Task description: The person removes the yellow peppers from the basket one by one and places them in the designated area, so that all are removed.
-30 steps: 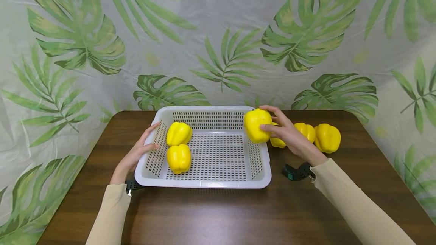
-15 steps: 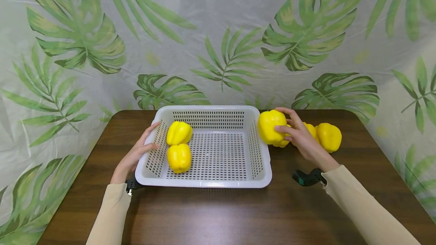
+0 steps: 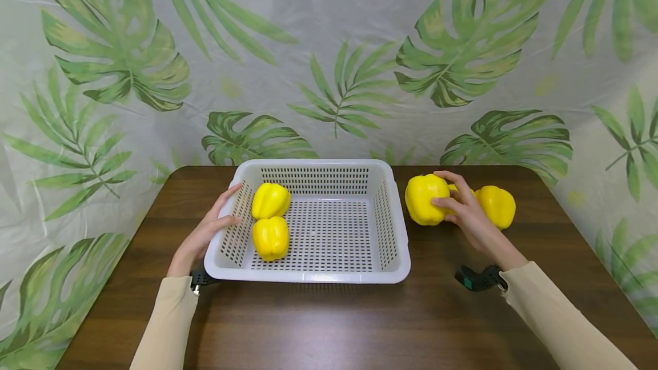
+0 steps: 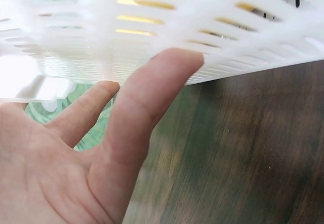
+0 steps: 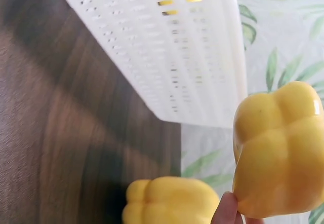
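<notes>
My left hand (image 3: pixel 205 233) rests at the left side of a white slotted plastic basket (image 3: pixel 308 277), thumb and fingers straight and spread. In the left wrist view, the thumb (image 4: pixel 147 95) lies against the basket's slotted wall (image 4: pixel 243 57). My right hand (image 3: pixel 470 216) holds a yellow bell pepper (image 3: pixel 424 201) just right of the basket, thumb on its near side. That pepper (image 5: pixel 278 148) fills the right of the right wrist view. Two more yellow bell peppers, a far one (image 3: pixel 271 200) and a near one (image 3: pixel 270 238), lie in the basket's left part.
A yellow bell pepper (image 3: pixel 497 206) sits on the dark wooden table (image 3: pixel 329 324) right of my right hand. Another (image 3: pixel 452 187) is mostly hidden behind that hand. A leaf-print cloth (image 3: pixel 339 73) hangs behind the table.
My right hand has moved right and slightly down with the bell pepper, from over the basket's right rim to outside it. The left hand and basket have stayed nearly still.
</notes>
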Demonstrator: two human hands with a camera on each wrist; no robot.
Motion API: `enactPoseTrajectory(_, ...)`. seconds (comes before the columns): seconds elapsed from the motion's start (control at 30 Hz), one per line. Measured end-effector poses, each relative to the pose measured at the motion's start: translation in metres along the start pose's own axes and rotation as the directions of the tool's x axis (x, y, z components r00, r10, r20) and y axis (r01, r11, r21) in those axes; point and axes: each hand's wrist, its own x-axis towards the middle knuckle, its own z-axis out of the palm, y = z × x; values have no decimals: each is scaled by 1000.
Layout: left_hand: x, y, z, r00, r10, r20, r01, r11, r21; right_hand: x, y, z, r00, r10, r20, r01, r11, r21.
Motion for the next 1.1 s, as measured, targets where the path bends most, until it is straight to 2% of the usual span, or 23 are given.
enactPoseTrajectory(0.43,0,0,0,1000,3,3,-3,1000,4,-16,22,-9,1000,23,-14,-23,1000,-17)
enactPoseTrajectory(0.83,0,0,1,1000,4,-2,-3,1000,14,-33,42,-15,998,69,7,-68,989,-129)
enactPoseTrajectory(1.1,0,1,1,1000,4,-1,-4,1000,13,-39,57,-15,998,68,10,-65,984,-166)
